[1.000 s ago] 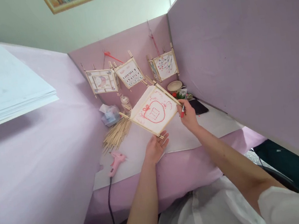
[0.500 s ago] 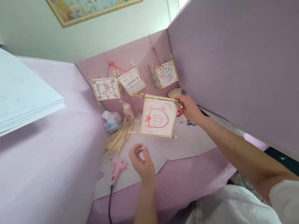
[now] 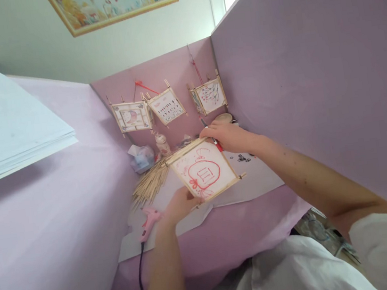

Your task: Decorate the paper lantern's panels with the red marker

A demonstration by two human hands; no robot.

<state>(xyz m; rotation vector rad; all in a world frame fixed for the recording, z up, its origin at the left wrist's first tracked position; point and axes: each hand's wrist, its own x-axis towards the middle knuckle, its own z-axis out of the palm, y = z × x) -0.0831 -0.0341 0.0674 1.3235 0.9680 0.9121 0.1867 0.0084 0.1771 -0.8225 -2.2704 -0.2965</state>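
Observation:
A stick-framed paper lantern with a red round drawing is held tilted above the table. My left hand grips its lower left corner, the thumb hidden partly behind the frame. At its top edge, my right hand is closed on the frame and also holds a red marker. A pink glue gun lies to the left of my left hand. Thin wooden sticks are piled behind the glue gun.
Three similar lanterns hang at the back partition. A tissue pack and a pale figurine stand at the back left. Small black rings lie at the right. Stacked paper juts in at upper left.
My left hand has moved up to the lantern and taken hold of its lower left corner. The lantern has turned, and my right hand has shifted left with it and the marker.

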